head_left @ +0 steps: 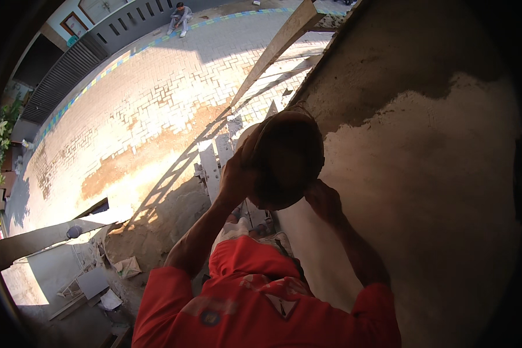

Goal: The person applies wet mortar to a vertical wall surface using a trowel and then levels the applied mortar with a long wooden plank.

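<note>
A round bucket with a dark, shadowed inside is held up in front of my chest. My left hand is closed against the bucket's left side. On the lower right, my right hand has its fingers curled at the bucket's rim. Whatever the bucket contains is too dark to make out. Close to the bucket's right stands a plastered wall, with a darker patch that has an uneven edge across its upper part.
My feet stand on narrow planks high above the ground. A slanting timber rises ahead, and a beam crosses at left. Below lie a sand heap and sunlit paving. A person sits by the far wall.
</note>
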Action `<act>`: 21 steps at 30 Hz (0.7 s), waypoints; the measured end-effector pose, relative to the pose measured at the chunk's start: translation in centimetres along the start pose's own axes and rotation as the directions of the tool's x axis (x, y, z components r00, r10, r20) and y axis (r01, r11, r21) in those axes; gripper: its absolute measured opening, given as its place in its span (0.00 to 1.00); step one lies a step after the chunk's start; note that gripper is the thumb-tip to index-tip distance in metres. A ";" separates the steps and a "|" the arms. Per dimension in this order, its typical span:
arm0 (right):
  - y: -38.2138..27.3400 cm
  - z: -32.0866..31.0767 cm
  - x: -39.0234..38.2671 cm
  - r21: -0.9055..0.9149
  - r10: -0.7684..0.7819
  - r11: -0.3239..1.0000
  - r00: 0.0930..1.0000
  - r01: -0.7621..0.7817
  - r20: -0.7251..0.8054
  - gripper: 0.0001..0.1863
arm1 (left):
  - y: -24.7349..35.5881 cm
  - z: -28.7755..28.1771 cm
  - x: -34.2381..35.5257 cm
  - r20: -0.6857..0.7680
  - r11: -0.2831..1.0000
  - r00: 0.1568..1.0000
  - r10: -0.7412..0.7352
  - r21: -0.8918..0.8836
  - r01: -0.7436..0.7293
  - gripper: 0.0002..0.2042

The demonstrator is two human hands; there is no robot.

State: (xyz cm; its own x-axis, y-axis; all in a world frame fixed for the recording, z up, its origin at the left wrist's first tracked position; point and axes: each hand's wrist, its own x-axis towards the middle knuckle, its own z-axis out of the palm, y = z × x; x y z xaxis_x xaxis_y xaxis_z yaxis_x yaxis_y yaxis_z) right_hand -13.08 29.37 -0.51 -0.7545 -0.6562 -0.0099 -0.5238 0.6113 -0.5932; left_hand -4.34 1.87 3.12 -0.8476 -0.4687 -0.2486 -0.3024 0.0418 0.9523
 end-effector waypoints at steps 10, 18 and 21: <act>-8.7 -10.6 0.3 -0.118 0.225 0.971 0.965 -0.210 0.133 0.23 | -5.4 -2.4 1.4 -0.067 0.966 0.998 0.021 -0.255 -0.037 0.31; -18.0 -18.1 2.1 0.146 -0.132 0.985 0.935 0.088 0.329 0.23 | -11.2 -6.7 -0.1 -0.250 0.964 0.963 -0.102 -0.263 0.034 0.30; -17.4 -19.3 2.6 0.254 -0.029 0.964 0.910 -0.085 0.414 0.24 | -12.1 -7.8 -0.8 -0.310 0.959 0.944 -0.117 -0.281 0.027 0.30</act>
State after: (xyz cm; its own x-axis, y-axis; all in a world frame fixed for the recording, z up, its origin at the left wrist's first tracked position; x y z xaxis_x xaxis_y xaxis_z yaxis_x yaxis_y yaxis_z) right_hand -13.58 25.61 25.33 -0.5081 -0.7976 -0.3252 -0.3402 0.5327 -0.7750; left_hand 3.38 -5.18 -6.87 -0.6296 -0.7203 -0.2911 -0.1901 -0.2205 0.9567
